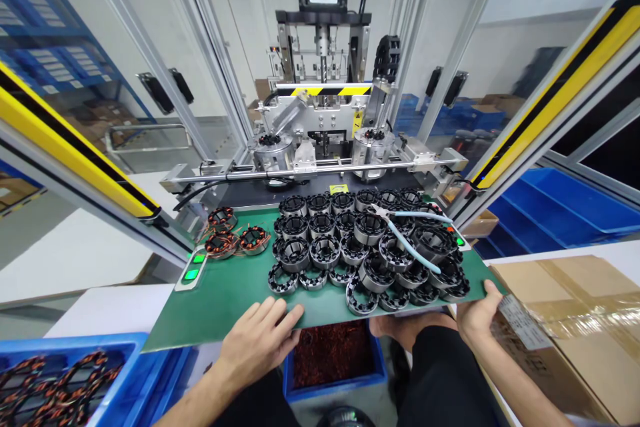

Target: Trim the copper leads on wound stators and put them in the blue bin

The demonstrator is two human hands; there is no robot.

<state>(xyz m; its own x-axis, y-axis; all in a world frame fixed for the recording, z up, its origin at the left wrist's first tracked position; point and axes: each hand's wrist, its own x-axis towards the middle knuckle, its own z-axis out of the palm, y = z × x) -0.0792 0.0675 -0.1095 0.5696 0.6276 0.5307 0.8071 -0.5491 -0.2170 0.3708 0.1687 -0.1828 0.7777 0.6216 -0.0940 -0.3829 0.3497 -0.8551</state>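
Note:
My left hand (263,340) rests at the front edge of the green mat (225,310), fingers bent and partly spread, nothing visible in it. At the mat's right front corner is my right hand (477,310), its thumb on top and its fingers hidden below, gripping the edge. Rows of black and silver stator cores (325,250) stand on the mat between the hands, stacked in places. Pliers with light blue handles (413,247) lie open on top of them. Three stators wound with copper wire (254,239) sit at the mat's back left.
Behind the mat stands a machine with two cylindrical fixtures (274,157). A blue bin of wound stators (130,353) is at lower left. Below the mat's edge is a blue bin of reddish wire scraps (333,353). A cardboard box (565,280) is at right.

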